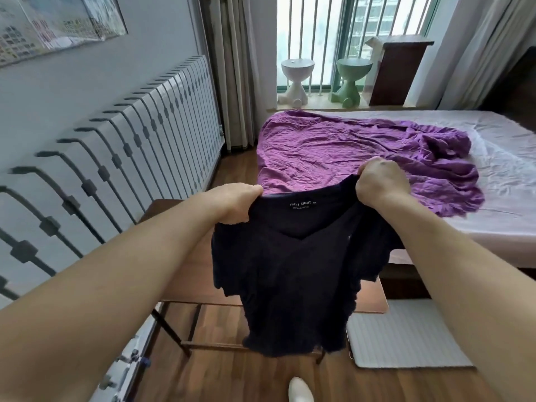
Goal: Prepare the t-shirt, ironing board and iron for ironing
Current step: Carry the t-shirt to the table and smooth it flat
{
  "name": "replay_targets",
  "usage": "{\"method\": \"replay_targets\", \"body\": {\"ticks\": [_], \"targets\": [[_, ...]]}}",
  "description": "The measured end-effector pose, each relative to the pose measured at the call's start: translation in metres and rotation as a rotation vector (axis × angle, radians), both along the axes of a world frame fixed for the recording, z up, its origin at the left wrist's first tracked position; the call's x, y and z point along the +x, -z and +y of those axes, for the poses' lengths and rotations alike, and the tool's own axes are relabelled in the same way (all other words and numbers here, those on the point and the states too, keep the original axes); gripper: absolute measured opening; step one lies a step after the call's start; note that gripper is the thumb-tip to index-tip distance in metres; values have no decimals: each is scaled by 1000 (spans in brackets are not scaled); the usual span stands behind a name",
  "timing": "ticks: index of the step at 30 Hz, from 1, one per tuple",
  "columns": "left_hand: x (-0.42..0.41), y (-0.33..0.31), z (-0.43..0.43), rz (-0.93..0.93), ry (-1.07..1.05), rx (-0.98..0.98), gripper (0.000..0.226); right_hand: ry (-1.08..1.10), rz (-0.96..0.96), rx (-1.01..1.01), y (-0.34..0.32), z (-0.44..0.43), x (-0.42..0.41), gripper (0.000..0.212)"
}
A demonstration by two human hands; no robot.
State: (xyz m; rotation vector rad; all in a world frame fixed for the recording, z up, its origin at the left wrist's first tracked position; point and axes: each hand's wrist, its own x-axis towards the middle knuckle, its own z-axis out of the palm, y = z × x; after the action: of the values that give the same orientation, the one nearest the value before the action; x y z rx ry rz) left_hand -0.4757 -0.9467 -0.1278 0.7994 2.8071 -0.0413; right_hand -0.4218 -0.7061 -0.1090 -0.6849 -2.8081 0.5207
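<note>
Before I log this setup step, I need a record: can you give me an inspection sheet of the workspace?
Surface: wooden table under the shirt, mostly hidden.
Job's things: dark navy t-shirt held up by its shoulders, label facing the camera; ironing board and iron not seen.
Clutter: purple sheet crumpled on the bed.
Grippers: left hand and right hand both grip the t-shirt.
Cables: nothing seen.
Surroundings: radiator, window, white mat on the floor.

Matt dark knit cloth t-shirt [290, 271], crinkled purple cloth sheet [348, 149], glossy wood floor [232, 378], smooth wooden table [188, 274]
</note>
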Motion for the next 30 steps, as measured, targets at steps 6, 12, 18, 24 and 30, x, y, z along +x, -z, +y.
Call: {"method": "replay_targets", "body": {"ticks": [6,12,18,24,30], "targets": [[-23,25,29,291,21,-77,23,14,-63,108,31,19,-36,38],[-57,47,62,487,-89,-202,21,60,-48,230,58,40,-78,33],[-101,82,89,521,-300,-83,22,62,-11,68,90,63,-120,36],[-150,122,110,345,-447,80,32,115,-7,-125,124,83,-159,36],[-191,160,128,186,-630,242,31,191,-66,-375,161,100,-202,30]]}}
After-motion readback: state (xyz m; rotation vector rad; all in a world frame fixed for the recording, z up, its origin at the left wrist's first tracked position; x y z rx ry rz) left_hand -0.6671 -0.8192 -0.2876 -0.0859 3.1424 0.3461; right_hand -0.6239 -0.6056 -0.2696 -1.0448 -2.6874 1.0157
